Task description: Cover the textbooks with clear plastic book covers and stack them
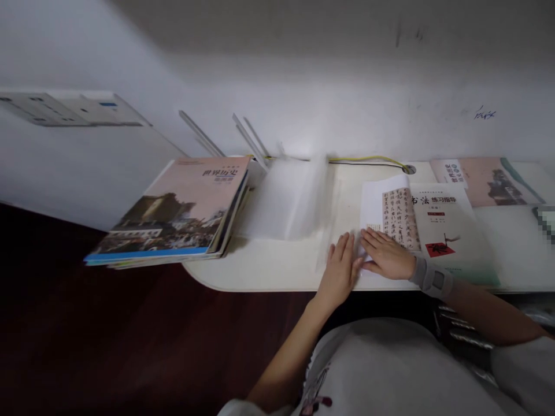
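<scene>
My left hand [340, 271] lies flat on the white desk [269, 268] near its front edge, fingers stretched out and together. My right hand [385, 254], with a grey wrist band, rests flat beside it on the lower corner of a page with red-framed calligraphy [399, 216]. That page belongs to a calligraphy workbook [451, 231] with a white and pale green cover. Left of my hands a white sheet or page [299, 196] is smeared by motion. Neither hand grips anything.
A stack of textbooks [182, 211] with a pink cover on top overhangs the desk's left end. Another pink book [485, 180] lies at the back right. A yellow cable [368, 159] runs along the wall to a desk grommet [408, 169]. Thin metal dividers [249, 138] lean against the wall.
</scene>
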`<state>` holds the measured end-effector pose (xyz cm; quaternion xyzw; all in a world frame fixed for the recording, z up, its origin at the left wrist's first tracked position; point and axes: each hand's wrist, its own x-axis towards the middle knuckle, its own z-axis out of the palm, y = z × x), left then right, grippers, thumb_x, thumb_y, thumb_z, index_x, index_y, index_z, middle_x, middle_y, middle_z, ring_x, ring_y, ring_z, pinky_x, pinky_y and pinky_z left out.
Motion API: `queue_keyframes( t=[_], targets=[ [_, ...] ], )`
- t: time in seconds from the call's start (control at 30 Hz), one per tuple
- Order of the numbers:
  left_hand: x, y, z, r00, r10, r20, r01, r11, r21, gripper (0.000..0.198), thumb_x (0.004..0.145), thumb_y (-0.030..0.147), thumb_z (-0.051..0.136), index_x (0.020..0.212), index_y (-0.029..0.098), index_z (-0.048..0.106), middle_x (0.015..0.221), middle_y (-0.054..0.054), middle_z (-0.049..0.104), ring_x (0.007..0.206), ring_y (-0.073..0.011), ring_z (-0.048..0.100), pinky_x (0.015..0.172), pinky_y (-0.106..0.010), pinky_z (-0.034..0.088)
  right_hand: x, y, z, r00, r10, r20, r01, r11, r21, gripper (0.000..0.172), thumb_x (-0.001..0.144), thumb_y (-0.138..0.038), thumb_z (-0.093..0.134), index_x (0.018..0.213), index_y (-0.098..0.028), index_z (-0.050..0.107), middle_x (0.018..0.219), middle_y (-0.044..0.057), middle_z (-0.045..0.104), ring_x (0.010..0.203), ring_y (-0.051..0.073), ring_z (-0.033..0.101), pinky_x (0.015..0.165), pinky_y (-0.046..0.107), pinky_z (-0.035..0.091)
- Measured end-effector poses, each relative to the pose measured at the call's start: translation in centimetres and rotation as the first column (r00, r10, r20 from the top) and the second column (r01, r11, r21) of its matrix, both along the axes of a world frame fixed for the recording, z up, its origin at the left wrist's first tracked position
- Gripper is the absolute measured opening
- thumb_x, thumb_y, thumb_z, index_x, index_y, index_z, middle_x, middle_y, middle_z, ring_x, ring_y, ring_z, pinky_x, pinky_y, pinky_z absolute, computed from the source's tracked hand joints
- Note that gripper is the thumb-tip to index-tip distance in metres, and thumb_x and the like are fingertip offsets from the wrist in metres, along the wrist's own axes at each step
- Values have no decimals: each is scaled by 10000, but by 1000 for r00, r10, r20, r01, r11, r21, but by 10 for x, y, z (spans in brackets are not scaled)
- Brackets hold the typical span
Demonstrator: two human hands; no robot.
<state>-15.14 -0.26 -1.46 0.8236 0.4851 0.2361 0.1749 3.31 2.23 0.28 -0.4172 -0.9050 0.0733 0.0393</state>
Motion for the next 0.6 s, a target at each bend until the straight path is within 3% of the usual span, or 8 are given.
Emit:
queue_keyframes(
  t=[0.13,0.27,0.37,0.47,0.6],
  targets=[
    [3,0,-1,997,-10,-76,11,1000,14,518,958,316,298,1435,132,214,1455,-212,333,1386,-265,236,1070,-545,264,-3,5,-1,998,37,-55,-40,997,-63,586,913,-400,393,1378,-44,372,1454,200,344,1381,250,243,1112,422,268],
    [1,0,-5,985,0,-171,12,998,68,474,932,286,387,1377,128,354,1438,-208,367,1365,-302,280,1065,-567,260,19,22,14,995,57,-85,-64,994,-89,567,922,-400,359,1373,-58,390,1455,176,357,1367,227,283,1107,397,274],
    [0,-2,-5,985,44,-166,-25,993,115,458,933,289,392,1368,150,367,1428,-192,389,1358,-291,300,1056,-544,297,57,41,24,995,-38,-90,40,999,15,574,904,-451,389,1375,-124,411,1476,140,333,1384,279,227,1105,495,221],
    [16,-7,3,983,62,-173,-31,984,176,470,947,330,360,1381,148,351,1434,-191,381,1371,-288,271,1069,-530,286,95,64,23,968,-194,-157,205,977,63,617,880,-503,409,1376,-136,415,1492,132,303,1394,302,186,1092,517,226],
    [66,-5,22,954,-127,-272,184,963,196,714,875,569,400,1416,112,302,1468,-213,303,1391,-315,199,1098,-553,207,113,96,6,787,-432,-440,483,876,4,708,903,-584,218,1388,-92,374,1487,143,305,1385,244,234,1110,443,245]
  ],
)
